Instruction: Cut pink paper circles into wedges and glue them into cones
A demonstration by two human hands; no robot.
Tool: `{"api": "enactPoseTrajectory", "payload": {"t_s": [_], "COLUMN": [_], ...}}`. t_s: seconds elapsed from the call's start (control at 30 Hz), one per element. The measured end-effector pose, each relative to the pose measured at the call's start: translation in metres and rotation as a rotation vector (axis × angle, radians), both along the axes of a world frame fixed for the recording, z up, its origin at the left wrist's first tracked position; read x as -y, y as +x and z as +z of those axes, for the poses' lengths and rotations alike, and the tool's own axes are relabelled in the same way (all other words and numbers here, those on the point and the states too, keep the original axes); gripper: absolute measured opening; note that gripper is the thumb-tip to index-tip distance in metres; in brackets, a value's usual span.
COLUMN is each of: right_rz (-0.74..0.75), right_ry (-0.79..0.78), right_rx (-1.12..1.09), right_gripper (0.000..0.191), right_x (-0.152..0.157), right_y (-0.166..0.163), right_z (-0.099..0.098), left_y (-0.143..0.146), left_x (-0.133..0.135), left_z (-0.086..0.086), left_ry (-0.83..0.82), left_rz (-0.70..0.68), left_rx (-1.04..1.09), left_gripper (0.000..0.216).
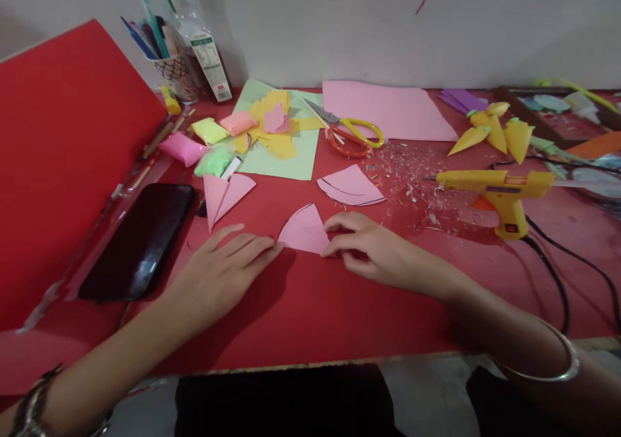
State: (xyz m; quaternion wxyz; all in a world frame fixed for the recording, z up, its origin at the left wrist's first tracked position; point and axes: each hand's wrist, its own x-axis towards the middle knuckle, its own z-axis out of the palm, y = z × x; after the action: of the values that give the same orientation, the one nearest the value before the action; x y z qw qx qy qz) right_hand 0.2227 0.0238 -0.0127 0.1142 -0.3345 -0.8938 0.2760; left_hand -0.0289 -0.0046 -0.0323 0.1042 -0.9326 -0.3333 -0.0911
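A pink paper wedge [305, 231] with a curved pencilled edge lies on the red table [310, 308]. My left hand [220, 266] lies flat, fingers stretched, its fingertips touching the wedge's left corner. My right hand [369, 246] rests on the table with thumb and forefinger pinching the wedge's right edge. A folded pink cone piece [224, 194] lies just behind my left hand. Another cut pink piece [350, 185] lies behind my right hand.
A black phone [140, 240] lies left, beside a big red sheet [63, 152]. Scissors [352, 133], a pink sheet [388, 108] and yellow scraps on green paper [276, 130] sit behind. A yellow glue gun [499, 191] with a black cord stands right, near yellow paper cones [495, 133]. A pen cup [172, 68] stands far left.
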Motion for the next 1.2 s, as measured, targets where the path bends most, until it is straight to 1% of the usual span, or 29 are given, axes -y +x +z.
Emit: {"api": "enactPoseTrajectory", "payload": {"t_s": [0.17, 0.27, 0.33, 0.4, 0.47, 0.57, 0.67, 0.73, 0.8, 0.9, 1.03, 1.13, 1.2], "right_rz": [0.018, 0.013, -0.038, -0.116, -0.144, -0.076, -0.019, -0.01, -0.032, -0.076, -0.089, -0.079, -0.057], "right_ry": [0.04, 0.098, 0.144, 0.191, 0.211, 0.138, 0.01, -0.044, -0.049, -0.028, -0.094, -0.141, -0.141], "right_rx": [-0.019, -0.052, -0.09, -0.127, -0.122, -0.066, -0.051, -0.03, 0.002, 0.021, -0.012, -0.03, -0.026], "right_gripper": [0.024, 0.027, 0.034, 0.043, 0.051, 0.052, 0.05, 0.052, 0.054, 0.051, 0.045, 0.044, 0.048], "right_x": [0.0, -0.001, -0.003, -0.006, -0.008, -0.008, -0.005, -0.002, -0.001, -0.002, -0.003, -0.002, -0.002], "right_y": [0.0, 0.0, 0.001, 0.002, 0.003, 0.003, 0.002, 0.002, 0.003, 0.003, 0.001, 0.0, 0.0], "right_z": [-0.004, -0.009, -0.012, -0.014, -0.015, -0.012, -0.006, -0.003, -0.002, -0.002, -0.002, -0.001, -0.001], "left_y": [0.01, 0.016, 0.017, 0.016, 0.013, 0.01, 0.012, 0.016, 0.021, 0.026, 0.035, 0.043, 0.046], "left_x": [-0.003, -0.008, -0.014, -0.021, -0.029, -0.038, -0.039, -0.035, -0.031, -0.027, -0.026, -0.027, -0.029], "left_z": [0.006, 0.006, 0.006, 0.005, 0.003, 0.001, -0.001, -0.002, -0.003, -0.004, -0.004, -0.004, -0.005], "left_ry": [-0.013, -0.053, -0.083, -0.105, -0.145, -0.217, -0.206, -0.196, -0.202, -0.212, -0.224, -0.254, -0.322], "left_rz": [0.045, 0.041, 0.005, -0.068, -0.134, -0.149, -0.088, -0.043, -0.021, -0.003, 0.094, 0.16, 0.176], "left_rx": [0.025, 0.03, 0.011, -0.012, -0.027, -0.014, 0.034, 0.045, 0.043, 0.066, 0.148, 0.196, 0.263], "left_gripper": [0.037, 0.033, 0.034, 0.036, 0.04, 0.043, 0.036, 0.033, 0.034, 0.036, 0.038, 0.032, 0.025]}}
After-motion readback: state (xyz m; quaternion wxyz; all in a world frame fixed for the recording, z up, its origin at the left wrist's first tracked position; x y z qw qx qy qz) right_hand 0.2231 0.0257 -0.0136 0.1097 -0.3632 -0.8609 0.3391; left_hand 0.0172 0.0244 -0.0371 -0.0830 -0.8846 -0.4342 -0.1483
